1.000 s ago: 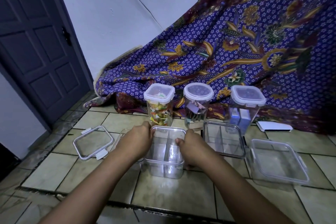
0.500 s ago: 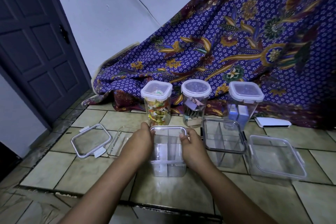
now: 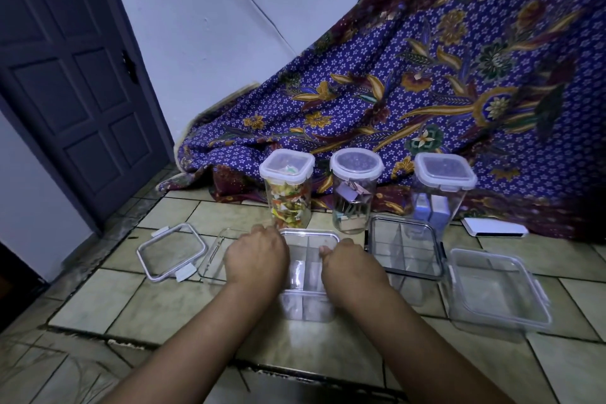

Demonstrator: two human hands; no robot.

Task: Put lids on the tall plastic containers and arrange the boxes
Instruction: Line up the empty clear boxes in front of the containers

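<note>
From the head view we see both hands clasped on one clear divided box [image 3: 308, 275] on the tiled floor [image 3: 131, 302]: the left hand [image 3: 255, 259] wraps its left wall, the right hand [image 3: 351, 267] wraps its right wall, thumb on the rim, so each hand is closed on that box. Compared with a second ago, the box has gone away from us, and its far rim now lies just in front of the tall jars. Half a second ago it was nearly in this spot already. Those jars have not moved: a square jar [image 3: 288, 193] with coloured bits, a round jar [image 3: 354, 193] and a right jar [image 3: 439, 193] with blue packs, all three with lids on, standing before the patterned cloth [image 3: 426, 82]. A second divided box [image 3: 406, 249] with a dark rim sits just right of the held one, and a plain box [image 3: 498, 292] farther right. Left of the hands a loose lid [image 3: 172, 252] lies flat, with a clear piece [image 3: 213, 256] beside it, partly hidden by the left hand. A white flat item [image 3: 495, 228] lies at the cloth's edge, unchanged.
</note>
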